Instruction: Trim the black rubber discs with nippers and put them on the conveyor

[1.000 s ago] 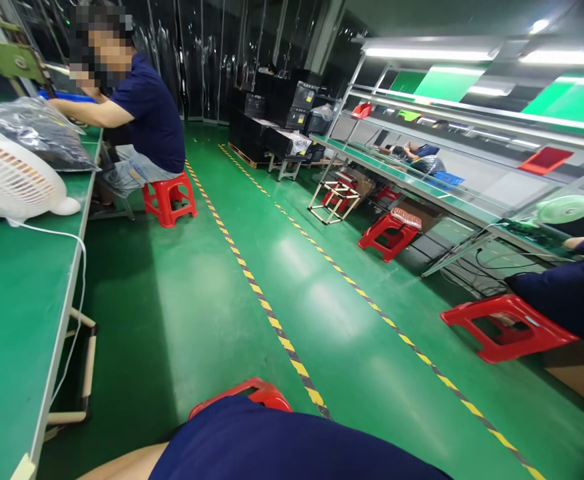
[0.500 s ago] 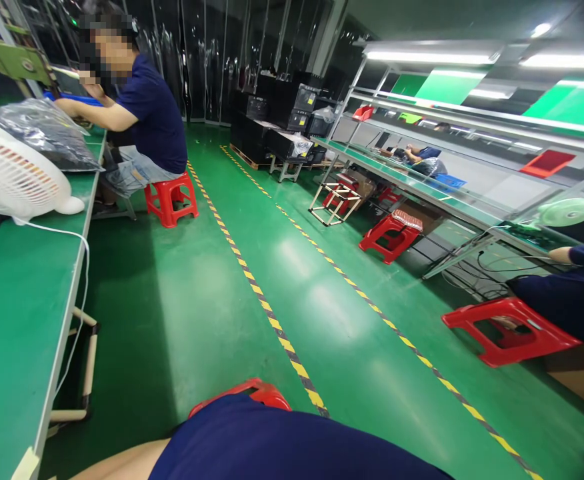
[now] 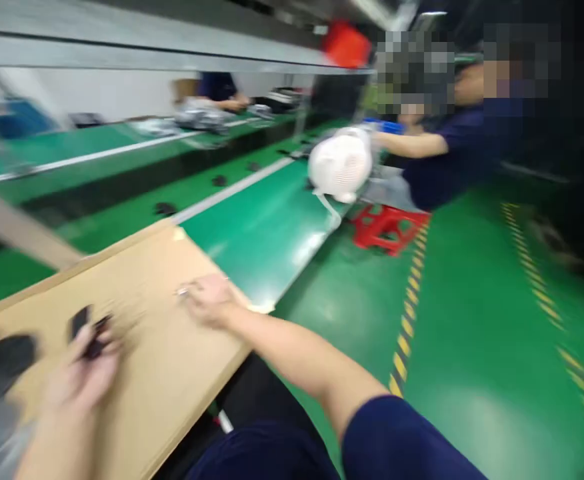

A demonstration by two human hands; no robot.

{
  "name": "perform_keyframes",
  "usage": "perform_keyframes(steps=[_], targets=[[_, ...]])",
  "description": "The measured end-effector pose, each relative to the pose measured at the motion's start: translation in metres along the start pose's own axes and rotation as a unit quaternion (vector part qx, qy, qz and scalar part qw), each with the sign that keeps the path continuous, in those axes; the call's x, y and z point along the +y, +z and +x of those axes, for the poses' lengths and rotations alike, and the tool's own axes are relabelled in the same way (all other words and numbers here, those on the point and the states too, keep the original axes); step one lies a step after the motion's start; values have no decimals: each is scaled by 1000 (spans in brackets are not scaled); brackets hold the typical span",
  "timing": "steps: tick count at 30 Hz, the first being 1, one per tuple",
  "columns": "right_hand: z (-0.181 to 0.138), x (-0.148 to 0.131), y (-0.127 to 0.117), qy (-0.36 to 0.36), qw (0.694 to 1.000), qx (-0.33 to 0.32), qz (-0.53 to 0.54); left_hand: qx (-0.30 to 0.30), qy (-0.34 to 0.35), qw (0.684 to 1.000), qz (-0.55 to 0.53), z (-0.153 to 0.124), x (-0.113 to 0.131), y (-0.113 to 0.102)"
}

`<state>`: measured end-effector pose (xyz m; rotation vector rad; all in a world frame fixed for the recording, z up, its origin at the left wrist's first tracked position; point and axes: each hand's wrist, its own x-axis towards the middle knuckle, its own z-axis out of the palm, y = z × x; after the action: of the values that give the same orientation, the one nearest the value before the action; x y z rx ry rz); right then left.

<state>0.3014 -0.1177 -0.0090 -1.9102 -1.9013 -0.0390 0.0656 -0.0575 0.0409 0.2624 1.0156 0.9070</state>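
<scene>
My left hand (image 3: 89, 377) is closed around a small black part (image 3: 95, 343) above a tan cardboard sheet (image 3: 172, 360). Blur hides what kind of part it is. Low over the sheet's right side, my right hand (image 3: 212, 300) has its fingers pressed together, and a small shiny bit (image 3: 182, 291) shows at the fingertips, too small to name. Between the hands lies a scatter of tiny dark pieces (image 3: 127, 317). Several dark, blurred pieces (image 3: 5, 363) are at the left edge, beside my left forearm.
Beyond the cardboard runs a green bench (image 3: 252, 220) bearing a white fan (image 3: 341, 163) with a cord. A co-worker (image 3: 437, 160) sits on a red stool (image 3: 389, 230) at right. Another person (image 3: 219, 90) works across the far bench. A metal shelf (image 3: 147, 50) hangs overhead.
The view has swung left from the aisle to the bench. Both my hands and the cardboard sheet have come into sight; neither hand showed before.
</scene>
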Motion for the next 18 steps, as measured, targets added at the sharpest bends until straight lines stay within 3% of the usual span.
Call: perform_keyframes(steps=[2, 9, 13, 18], targets=[[23, -23, 18, -75, 997, 2, 35, 0, 93, 994, -50, 9, 10, -23], [88, -81, 49, -178, 970, 60, 155, -61, 160, 979, -114, 46, 33, -55], [95, -118, 76, -217, 946, 106, 215, -66, 176, 974, -126, 52, 31, -64], [86, -119, 91, -268, 947, 78, 158, -69, 177, 971, -146, 55, 31, -65]])
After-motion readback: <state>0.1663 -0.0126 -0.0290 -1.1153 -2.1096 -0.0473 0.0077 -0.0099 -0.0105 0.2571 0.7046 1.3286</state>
